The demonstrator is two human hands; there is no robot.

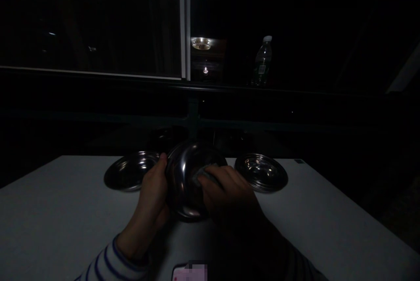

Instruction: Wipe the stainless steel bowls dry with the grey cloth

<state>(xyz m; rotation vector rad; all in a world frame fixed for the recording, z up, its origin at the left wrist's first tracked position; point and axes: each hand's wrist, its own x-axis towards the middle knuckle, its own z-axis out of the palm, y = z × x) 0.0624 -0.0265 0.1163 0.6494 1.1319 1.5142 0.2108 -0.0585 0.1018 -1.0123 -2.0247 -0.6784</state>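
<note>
A shiny metal bowl is held up and tilted over the white table, its rounded surface facing me. My left hand grips its left edge, the thumb along the rim. Pressed against the bowl's surface, my right hand has its fingers closed on a small greyish cloth; the cloth is mostly covered by the fingers and dim. Behind my left hand lies a wide metal dish. To the right of the held bowl rest stacked metal dishes.
The white table fills the lower view. A phone lies at its near edge, partly cut off. Beyond the table, a plastic bottle with a white cap stands on a dark ledge by the window frame. The surroundings are very dark.
</note>
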